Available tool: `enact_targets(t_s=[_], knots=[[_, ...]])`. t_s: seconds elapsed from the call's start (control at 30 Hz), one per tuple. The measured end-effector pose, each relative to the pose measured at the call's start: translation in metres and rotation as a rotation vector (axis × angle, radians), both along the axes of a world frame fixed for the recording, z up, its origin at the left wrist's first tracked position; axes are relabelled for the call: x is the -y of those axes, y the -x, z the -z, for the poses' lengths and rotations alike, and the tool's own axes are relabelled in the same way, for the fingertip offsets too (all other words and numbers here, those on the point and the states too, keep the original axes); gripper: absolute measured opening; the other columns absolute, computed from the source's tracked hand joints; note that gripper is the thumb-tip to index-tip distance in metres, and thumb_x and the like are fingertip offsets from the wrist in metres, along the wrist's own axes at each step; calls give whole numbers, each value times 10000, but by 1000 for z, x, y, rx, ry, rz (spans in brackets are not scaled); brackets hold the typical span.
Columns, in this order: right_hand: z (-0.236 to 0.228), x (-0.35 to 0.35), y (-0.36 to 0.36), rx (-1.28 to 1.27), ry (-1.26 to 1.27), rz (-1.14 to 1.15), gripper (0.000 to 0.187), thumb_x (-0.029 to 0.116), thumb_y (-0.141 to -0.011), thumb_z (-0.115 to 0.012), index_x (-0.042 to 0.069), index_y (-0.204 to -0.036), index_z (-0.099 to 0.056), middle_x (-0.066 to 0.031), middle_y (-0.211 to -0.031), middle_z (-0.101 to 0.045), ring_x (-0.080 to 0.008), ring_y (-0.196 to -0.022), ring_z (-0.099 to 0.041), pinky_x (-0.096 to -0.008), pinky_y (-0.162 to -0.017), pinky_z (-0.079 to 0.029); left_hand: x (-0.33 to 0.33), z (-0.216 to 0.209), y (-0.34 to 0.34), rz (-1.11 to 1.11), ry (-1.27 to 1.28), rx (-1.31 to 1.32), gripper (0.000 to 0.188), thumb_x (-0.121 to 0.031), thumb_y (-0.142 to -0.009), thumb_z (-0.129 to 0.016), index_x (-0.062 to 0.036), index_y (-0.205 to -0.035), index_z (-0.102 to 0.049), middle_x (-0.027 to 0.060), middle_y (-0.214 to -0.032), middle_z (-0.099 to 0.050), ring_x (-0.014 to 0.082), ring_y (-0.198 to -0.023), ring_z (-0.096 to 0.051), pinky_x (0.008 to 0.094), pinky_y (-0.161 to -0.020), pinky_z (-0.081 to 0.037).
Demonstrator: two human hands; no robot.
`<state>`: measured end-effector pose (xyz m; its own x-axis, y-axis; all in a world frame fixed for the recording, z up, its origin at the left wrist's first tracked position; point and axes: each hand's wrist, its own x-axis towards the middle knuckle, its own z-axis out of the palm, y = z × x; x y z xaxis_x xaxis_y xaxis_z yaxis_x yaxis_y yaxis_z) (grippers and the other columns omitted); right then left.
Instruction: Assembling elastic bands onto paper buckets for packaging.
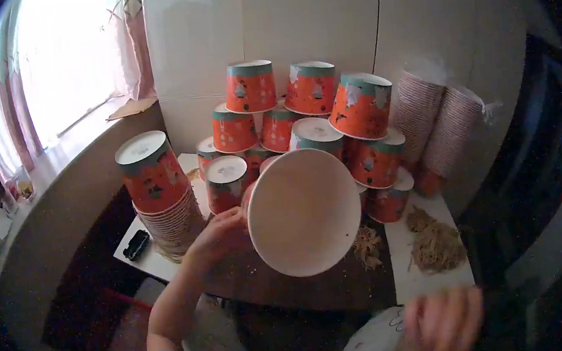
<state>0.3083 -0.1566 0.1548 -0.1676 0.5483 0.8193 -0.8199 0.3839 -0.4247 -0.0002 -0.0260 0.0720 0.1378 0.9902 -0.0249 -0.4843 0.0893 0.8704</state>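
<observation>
My left hand (pixel 222 233) is closed on the side of a paper bucket (pixel 304 213), which is tilted so its white inside faces me. Only a sliver of the bucket's orange outer wall shows beside my fingers. Low at the right, away from the bucket, my right hand (pixel 441 322) is smeared by motion, and I cannot make out its fingers or anything in them. Behind the held bucket, several orange and green paper buckets (pixel 250 88) are piled upside down in tiers.
A tall nested stack of buckets (pixel 154 173) stands at the left, beside a small black object (pixel 136 245). Wrapped bucket stacks (pixel 451 130) lean against the right wall. Dry straw-like strands (pixel 438 247) lie on the white table part (pixel 431 288), with more shreds (pixel 367 247) on the brown surface.
</observation>
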Motion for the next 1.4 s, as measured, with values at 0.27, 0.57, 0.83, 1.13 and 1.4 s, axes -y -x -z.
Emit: enact_targets(t_s=[0.27, 0.57, 0.83, 1.13, 1.4], knots=[[59, -144, -17, 691, 135, 637, 528, 205, -705, -565, 15, -1157, -370, -64, -1062, -429, -175, -1007, -396, -298, -857, -326, -13, 36, -27, 279, 94, -22, 231, -281, -819, -503, -96, -957, -490, 21, -921, -542, 155, -837, -546, 310, -689, -463], [111, -141, 0, 615, 759, 139, 625, 87, -656, -436, 7, -1255, -275, -127, -1210, -391, -231, -1128, -363, -329, -963, -252, -17, 41, -53, 177, 85, -525, 323, -237, -864, -425, -20, -1101, -458, 84, -1008, -539, 195, -886, -530, 314, -784, -421], [109, -132, 26, 798, 536, 330, 632, 35, -620, -388, -6, -1239, -274, -141, -1225, -366, -236, -1142, -343, -329, -978, -228, -26, 52, -40, -41, -50, -309, 331, -261, -869, -413, 20, -1017, -508, 95, -929, -573, 151, -856, -538, 274, -762, -421], [111, -114, 39, 1072, 233, 613, 597, 52, -662, -447, -30, -1227, -272, -189, -1233, -325, -311, -1166, -280, -381, -994, -178, -10, 56, -54, -353, -379, -914, 167, -143, -755, -596, -10, -843, -546, 108, -642, -564, 119, -567, -540, 257, -516, -434], [104, -100, 47, 1180, -119, 822, 570, 209, -759, -466, -64, -1217, -265, -221, -1225, -316, -349, -1134, -287, -425, -966, -191, -5, 48, -55, -461, -459, -994, 159, -121, -725, -615, -10, -821, -554, 124, -650, -575, 155, -554, -555, 260, -514, -438]])
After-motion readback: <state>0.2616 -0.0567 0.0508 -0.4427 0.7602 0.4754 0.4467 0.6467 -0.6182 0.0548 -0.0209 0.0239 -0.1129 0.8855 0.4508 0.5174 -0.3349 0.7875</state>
